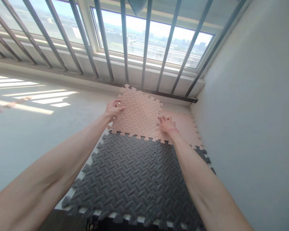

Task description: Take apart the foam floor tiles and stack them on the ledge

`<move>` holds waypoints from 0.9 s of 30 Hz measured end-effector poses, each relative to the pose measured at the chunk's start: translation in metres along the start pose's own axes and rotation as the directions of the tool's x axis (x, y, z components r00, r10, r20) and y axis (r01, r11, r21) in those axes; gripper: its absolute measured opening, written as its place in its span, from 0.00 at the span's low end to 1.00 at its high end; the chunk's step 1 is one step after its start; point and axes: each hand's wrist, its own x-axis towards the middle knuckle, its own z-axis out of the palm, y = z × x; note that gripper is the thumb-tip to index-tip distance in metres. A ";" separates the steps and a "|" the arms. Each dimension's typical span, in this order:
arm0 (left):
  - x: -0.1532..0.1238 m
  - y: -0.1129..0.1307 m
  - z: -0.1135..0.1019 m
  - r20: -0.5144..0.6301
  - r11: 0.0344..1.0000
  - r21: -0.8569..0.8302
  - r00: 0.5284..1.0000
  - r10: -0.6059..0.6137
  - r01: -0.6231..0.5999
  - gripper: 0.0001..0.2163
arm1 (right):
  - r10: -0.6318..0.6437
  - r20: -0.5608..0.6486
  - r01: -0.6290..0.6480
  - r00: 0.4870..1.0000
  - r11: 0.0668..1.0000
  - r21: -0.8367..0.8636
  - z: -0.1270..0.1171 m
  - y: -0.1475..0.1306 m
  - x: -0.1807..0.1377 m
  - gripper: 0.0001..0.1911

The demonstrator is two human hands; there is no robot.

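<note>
Misaligned teeth could buckle the pink tile (pixel 137 114): my left hand (pixel 113 109) pinches its edge, my right hand (pixel 167 124) seemingly presses the seam flat.

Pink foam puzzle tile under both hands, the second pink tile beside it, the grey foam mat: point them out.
Pink foam puzzle tile (pixel 137 114), head view, textured middle.
Second pink tile (pixel 186 128), head view, bare surface by the wall.
Grey foam mat (pixel 125 173), head view, centre.

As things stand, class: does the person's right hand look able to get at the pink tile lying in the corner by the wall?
Probably yes. The right hand already rests at the seam beside the corner pink tile, and nothing lies on that tile.
</note>
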 end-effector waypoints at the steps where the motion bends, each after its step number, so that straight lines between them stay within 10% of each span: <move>1: -0.002 -0.002 -0.005 0.003 1.000 -0.009 1.000 0.003 -0.003 0.37 | -0.001 0.004 0.001 1.000 1.000 0.002 0.000 0.000 0.001 0.25; 11: -0.016 0.008 -0.037 0.089 0.993 -0.105 0.995 -0.052 0.061 0.39 | -0.088 -0.110 0.120 0.990 0.937 0.329 0.017 0.026 -0.043 0.27; 20: -0.047 0.033 -0.042 0.060 0.999 -0.037 0.998 -0.017 0.019 0.30 | 0.133 -0.032 0.019 0.991 0.099 0.995 0.004 -0.021 -0.045 0.35; 24: -0.088 0.016 -0.033 -0.283 0.939 0.309 0.927 0.246 -0.155 0.28 | 0.211 -0.053 0.075 0.976 -0.098 0.992 -0.005 -0.041 -0.035 0.32; 27: -0.145 -0.011 -0.028 -0.072 0.718 0.581 0.854 0.515 -0.384 0.22 | 0.256 -0.100 0.125 0.961 -0.085 0.988 -0.008 -0.043 -0.032 0.30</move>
